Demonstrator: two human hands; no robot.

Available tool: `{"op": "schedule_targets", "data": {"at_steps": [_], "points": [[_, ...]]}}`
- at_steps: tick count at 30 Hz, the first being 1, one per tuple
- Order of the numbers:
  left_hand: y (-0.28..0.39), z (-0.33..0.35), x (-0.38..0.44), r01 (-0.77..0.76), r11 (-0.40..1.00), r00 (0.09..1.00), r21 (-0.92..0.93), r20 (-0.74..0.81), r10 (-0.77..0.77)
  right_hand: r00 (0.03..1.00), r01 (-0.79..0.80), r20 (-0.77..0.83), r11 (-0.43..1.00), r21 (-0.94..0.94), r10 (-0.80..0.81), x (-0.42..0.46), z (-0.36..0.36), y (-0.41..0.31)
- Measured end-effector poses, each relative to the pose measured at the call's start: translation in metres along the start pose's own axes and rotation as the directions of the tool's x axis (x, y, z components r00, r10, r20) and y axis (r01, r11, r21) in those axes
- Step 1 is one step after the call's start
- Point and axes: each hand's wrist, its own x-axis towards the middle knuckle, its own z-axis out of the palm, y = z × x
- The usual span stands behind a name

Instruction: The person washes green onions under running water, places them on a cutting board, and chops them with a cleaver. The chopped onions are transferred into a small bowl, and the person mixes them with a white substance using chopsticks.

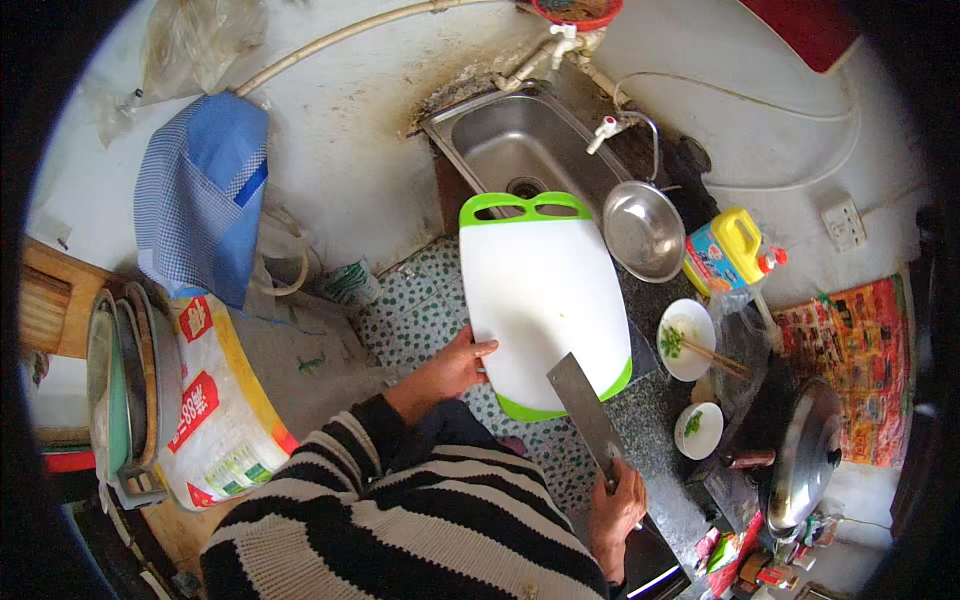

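Observation:
My left hand [454, 364] grips the left edge of a white plastic cutting board [536, 292] with green ends, near its lower corner. The board reaches over the front of the sink, its two handle holes at the far end. In my right hand [619, 502] is a cleaver [586, 411], held by its handle; the blade points up and left, its tip over the board's lower right part. A tiny green speck lies on the board. Right of the board are a white bowl [679, 330] with chopped greens and chopsticks, and a smaller bowl [705, 444] with greens.
Beyond the board is a stainless steel sink [517, 135] with a white-handled tap [606, 133]. A metal basin [643, 231] and a yellow jug [726, 251] stand right of it. A lidded wok [806, 454] sits at the right. A printed sack [225, 420] and a blue checked cloth [206, 195] are at left.

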Motion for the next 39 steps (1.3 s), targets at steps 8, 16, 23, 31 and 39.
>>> {"op": "schedule_targets", "data": {"at_steps": [8,16,23,31,39], "points": [[0.118,-0.009,-0.034,-0.055,0.992,0.989,0.113,-0.133,0.070,1.000,-0.017,-0.003,0.995,0.097,0.018,0.048,0.022,-0.079],[0.139,0.012,-0.105,-0.363,0.889,0.867,0.279,-0.249,0.432,0.929,0.370,0.073,0.920,-0.130,-0.363,0.084,0.025,-0.105],[0.079,0.012,-0.162,-0.528,0.731,0.662,0.432,-0.330,0.673,0.710,0.676,0.077,0.708,0.202,-0.700,0.131,0.034,-0.154],[0.049,0.083,-0.309,-0.832,0.555,0.496,0.008,-0.441,0.748,0.705,0.709,-0.145,0.689,0.150,-0.694,0.150,-0.021,-0.168],[0.070,0.100,-0.441,-0.897,0.229,-0.031,0.378,-0.570,0.821,0.610,0.789,-0.405,0.472,0.393,-0.682,0.148,-0.023,-0.173]]}}
